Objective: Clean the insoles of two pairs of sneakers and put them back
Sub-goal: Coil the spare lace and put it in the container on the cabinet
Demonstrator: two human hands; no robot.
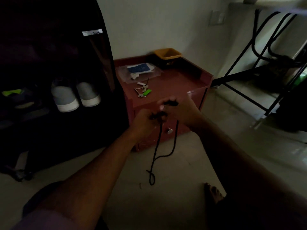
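Note:
The room is dim. My left hand and my right hand are held out in front of me, both gripping a black cord bunched between them. Its two ends hang down to the floor, and one ends in a small loop. A pair of grey sneakers with white soles stands on a shelf of the dark fabric shoe rack at the left. Another dark shoe with a green patch sits further left on the same shelf. No insoles are visible.
A low red-brown cabinet stands behind my hands, with keys and a green tag, a plastic bag holding a blue card and a yellow bin on top. A black metal frame is at the right. My bare foot rests on the floor.

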